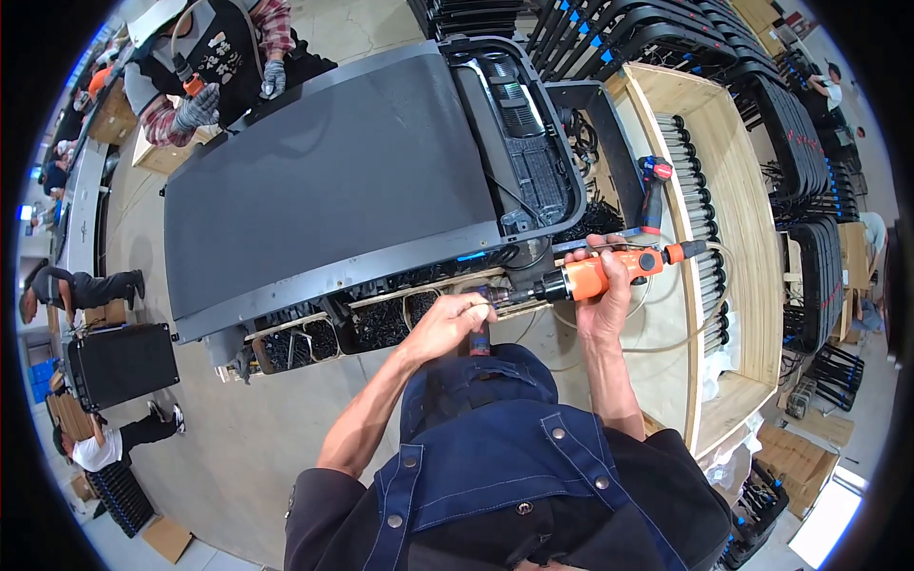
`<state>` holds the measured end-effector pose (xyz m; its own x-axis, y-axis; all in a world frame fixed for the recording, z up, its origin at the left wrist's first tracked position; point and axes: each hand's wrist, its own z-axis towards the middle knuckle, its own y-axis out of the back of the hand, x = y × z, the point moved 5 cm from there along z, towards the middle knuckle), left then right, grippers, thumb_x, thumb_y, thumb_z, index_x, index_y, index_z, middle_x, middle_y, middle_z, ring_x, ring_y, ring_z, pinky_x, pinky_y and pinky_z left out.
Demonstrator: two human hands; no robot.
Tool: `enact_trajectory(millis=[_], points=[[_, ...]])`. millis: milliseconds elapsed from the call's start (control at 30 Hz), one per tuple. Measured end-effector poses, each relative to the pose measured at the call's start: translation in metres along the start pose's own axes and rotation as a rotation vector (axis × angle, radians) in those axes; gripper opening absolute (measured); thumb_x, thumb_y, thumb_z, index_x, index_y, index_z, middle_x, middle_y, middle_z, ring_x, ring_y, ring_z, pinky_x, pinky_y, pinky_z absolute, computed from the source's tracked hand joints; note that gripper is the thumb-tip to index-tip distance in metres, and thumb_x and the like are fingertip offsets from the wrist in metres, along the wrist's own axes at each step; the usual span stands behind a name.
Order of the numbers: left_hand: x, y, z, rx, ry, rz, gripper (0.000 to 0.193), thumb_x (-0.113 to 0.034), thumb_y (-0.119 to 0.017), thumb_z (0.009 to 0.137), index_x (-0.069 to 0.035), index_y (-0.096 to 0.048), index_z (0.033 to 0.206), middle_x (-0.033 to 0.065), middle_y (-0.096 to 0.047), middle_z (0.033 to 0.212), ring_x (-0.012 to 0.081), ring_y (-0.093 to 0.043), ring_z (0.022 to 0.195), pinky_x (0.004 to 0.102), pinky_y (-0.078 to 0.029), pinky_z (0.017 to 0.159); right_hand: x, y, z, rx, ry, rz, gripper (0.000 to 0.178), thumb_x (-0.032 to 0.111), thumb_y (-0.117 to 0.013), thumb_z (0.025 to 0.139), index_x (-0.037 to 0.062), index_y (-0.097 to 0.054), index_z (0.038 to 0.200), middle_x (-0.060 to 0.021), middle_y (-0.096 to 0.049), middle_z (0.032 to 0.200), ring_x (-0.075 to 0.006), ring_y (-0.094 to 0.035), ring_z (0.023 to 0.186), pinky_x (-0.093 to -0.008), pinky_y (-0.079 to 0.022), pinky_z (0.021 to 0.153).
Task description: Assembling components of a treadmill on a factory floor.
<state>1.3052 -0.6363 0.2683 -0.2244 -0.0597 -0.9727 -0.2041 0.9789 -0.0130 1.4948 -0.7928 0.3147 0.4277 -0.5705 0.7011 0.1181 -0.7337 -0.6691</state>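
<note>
My right hand is wrapped round an orange power screwdriver, which lies level with its black nose toward my left hand. A pale hose runs off its rear end. My left hand is pinched close to the driver's bit tip; whatever lies between the fingers is too small to name. Just beyond both hands stands a treadmill with a dark belt, its motor bay uncovered at the right end. Partly hidden beside my left fingers is a red and black tool.
Bins of small black parts line the treadmill's near side. A red and blue cordless tool rests by a wooden crate holding a row of rollers. Across the treadmill, a co-worker's gloved hand holds another orange driver. Black frames stack behind.
</note>
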Motion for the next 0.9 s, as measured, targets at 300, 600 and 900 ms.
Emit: enact_trajectory(millis=[300,600,900], points=[[0.036,-0.036,0.036,-0.068,0.304,-1.220,0.030,-0.028,-0.060,0.104,0.002,-0.064,0.107,0.0000,-0.052,0.075,0.0050,-0.038,0.055,0.0209,-0.030,0.046,0.018,-0.043,-0.002,0.324,0.237,-0.253,0.049,0.009,-0.073,0.083,0.0030,-0.050,0.126,-0.0160,-0.064,0.114,-0.0251,-0.069,0.097,-0.0446,-0.057,0.090],[0.042,-0.038,0.082,-0.154,0.207,-1.670,0.029,-0.031,-0.056,0.106,-0.003,-0.059,0.103,0.0024,-0.056,0.078,0.0073,-0.039,0.054,0.0218,-0.028,0.043,-0.007,-0.098,0.007,0.601,0.323,-0.441,0.048,0.002,-0.076,0.083,0.0010,-0.051,0.123,-0.0188,-0.066,0.115,-0.0232,-0.069,0.099,-0.0395,-0.057,0.091],[0.075,-0.033,0.075,-0.228,0.184,-1.572,0.029,-0.034,-0.052,0.108,-0.007,-0.059,0.104,-0.0036,-0.048,0.074,0.0047,-0.035,0.054,0.0200,-0.027,0.044,-0.056,-0.158,0.005,0.987,0.093,-0.741,0.041,-0.003,-0.078,0.078,0.0019,-0.062,0.115,-0.0096,-0.070,0.109,-0.0151,-0.069,0.097,-0.0317,-0.058,0.087]])
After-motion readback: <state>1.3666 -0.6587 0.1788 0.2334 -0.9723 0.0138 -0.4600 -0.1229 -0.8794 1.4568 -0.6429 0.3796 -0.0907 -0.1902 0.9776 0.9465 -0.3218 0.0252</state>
